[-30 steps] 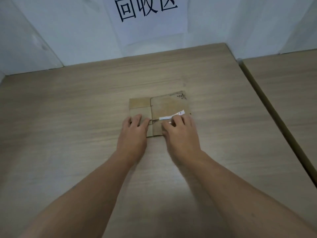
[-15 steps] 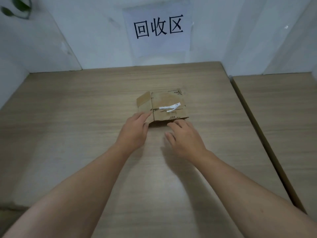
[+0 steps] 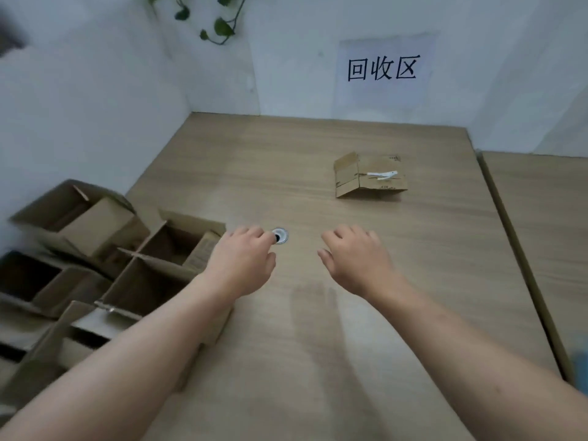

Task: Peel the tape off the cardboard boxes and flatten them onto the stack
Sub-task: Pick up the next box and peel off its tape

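Note:
A flattened cardboard box (image 3: 378, 179) lies on the wooden table (image 3: 318, 313) toward the far right, its left flap standing up a little and a strip of white tape (image 3: 381, 175) still stuck across its top. Several open cardboard boxes (image 3: 95, 259) sit crowded at the left edge. My left hand (image 3: 245, 262) hovers over the table near those boxes, fingers loosely curled and holding nothing. Level with it to the right, my right hand (image 3: 356, 259) hangs relaxed and empty. Both hands are well short of the flattened box.
A round metal cable hole (image 3: 280, 236) sits in the table just beyond my left hand. A paper sign (image 3: 381, 70) hangs on the back wall, with plant leaves (image 3: 219, 27) above. A second table (image 3: 547, 233) adjoins on the right.
Both hands have let go of the flattened box and pulled back toward me. The view has swung left, bringing the open boxes into sight. The box's left flap has sprung up.

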